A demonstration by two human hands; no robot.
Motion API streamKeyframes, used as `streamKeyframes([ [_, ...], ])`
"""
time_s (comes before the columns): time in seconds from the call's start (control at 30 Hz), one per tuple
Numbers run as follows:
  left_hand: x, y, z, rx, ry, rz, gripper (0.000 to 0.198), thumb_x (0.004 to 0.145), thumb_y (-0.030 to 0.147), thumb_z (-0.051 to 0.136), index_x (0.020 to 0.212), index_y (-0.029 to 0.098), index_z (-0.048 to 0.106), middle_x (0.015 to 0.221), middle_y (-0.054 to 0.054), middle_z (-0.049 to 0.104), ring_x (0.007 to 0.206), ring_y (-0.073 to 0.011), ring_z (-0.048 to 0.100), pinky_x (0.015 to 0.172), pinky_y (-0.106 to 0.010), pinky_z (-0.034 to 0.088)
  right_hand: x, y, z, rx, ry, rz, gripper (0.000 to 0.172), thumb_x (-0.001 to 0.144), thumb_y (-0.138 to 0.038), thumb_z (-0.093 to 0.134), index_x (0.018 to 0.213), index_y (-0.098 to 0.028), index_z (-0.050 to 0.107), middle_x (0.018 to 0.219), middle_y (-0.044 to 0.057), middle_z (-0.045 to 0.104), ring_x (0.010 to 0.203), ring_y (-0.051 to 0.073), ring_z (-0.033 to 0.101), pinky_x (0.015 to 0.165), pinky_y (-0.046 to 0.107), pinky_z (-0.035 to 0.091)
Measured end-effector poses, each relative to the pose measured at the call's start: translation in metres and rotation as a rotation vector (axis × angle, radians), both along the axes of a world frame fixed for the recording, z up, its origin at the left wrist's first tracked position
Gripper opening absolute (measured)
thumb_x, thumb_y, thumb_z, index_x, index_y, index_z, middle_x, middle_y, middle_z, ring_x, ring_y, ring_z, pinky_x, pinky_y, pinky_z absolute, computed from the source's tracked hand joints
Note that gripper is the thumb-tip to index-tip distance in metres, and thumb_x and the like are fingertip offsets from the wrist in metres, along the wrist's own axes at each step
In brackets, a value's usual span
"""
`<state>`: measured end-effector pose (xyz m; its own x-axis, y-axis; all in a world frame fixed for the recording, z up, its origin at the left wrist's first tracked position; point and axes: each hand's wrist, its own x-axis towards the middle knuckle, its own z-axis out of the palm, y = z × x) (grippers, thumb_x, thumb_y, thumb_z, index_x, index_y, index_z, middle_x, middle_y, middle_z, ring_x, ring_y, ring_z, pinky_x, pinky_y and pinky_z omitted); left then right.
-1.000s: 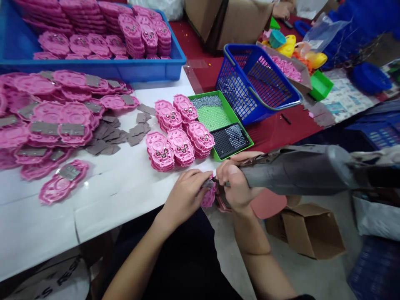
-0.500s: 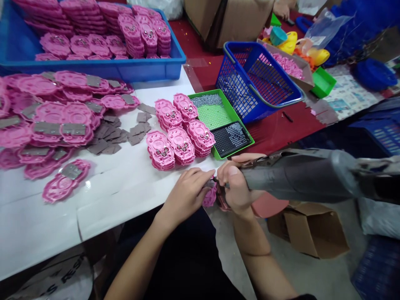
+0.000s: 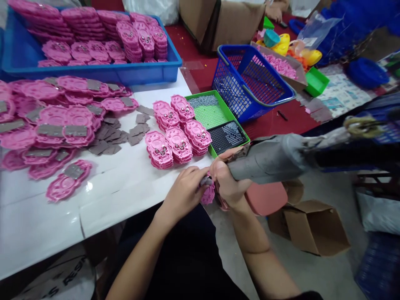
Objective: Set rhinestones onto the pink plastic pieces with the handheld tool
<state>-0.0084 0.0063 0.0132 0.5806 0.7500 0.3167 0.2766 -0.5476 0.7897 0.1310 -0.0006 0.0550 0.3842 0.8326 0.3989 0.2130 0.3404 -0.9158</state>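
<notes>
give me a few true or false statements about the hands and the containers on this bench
1. The right hand grips a grey tape-wrapped power tool. True.
2. The left hand lies flat and empty on the table. False: its fingers hold a small pink plastic part at the table edge, against the tool's tip.
3. The green plastic tray holds small silver screws. True.
4. The blue plastic mesh basket lies upside down. False: it stands upright on the red surface, right of the green tray.
</notes>
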Motion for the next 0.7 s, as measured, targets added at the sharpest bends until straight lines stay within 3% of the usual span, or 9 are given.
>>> streamKeyframes([
  [0.43, 0.0, 0.002, 0.0, 0.029, 0.001, 0.014, 0.033, 0.096, 0.01, 0.064, 0.126, 0.02, 0.065, 0.106, -0.007, 0.073, 0.103, -0.0256, 0.065, 0.089, -0.041, 0.054, -0.001, 0.004, 0.019, 0.097, 0.161, 0.12, 0.009, 0.09, -0.024, 0.061, 0.097, -0.024, 0.055, 0.053, -0.012, 0.045, 0.038, 0.009, 0.043, 0.043, 0.026, 0.04],
  [0.57, -0.001, 0.002, 0.0, 0.059, 0.006, 0.01, 0.035, 0.097, 0.012, 0.065, 0.131, 0.02, 0.063, 0.112, -0.008, 0.075, 0.106, -0.0259, 0.065, 0.093, -0.043, 0.055, 0.0, 0.002, 0.02, 0.075, 0.147, 0.064, 0.011, 0.088, -0.027, 0.065, 0.095, -0.023, 0.056, 0.052, -0.011, 0.048, 0.04, 0.01, 0.047, 0.045, 0.028, 0.042],
  [0.7, 0.0, 0.0, -0.002, 0.093, -0.004, 0.051, 0.031, 0.099, 0.015, 0.066, 0.13, 0.02, 0.065, 0.113, -0.008, 0.077, 0.105, -0.0254, 0.066, 0.093, -0.042, 0.055, 0.007, 0.004, 0.026, 0.101, 0.185, -0.035, 0.013, 0.086, -0.028, 0.063, 0.094, -0.024, 0.054, 0.049, -0.012, 0.044, 0.035, 0.01, 0.041, 0.041, 0.027, 0.037],
])
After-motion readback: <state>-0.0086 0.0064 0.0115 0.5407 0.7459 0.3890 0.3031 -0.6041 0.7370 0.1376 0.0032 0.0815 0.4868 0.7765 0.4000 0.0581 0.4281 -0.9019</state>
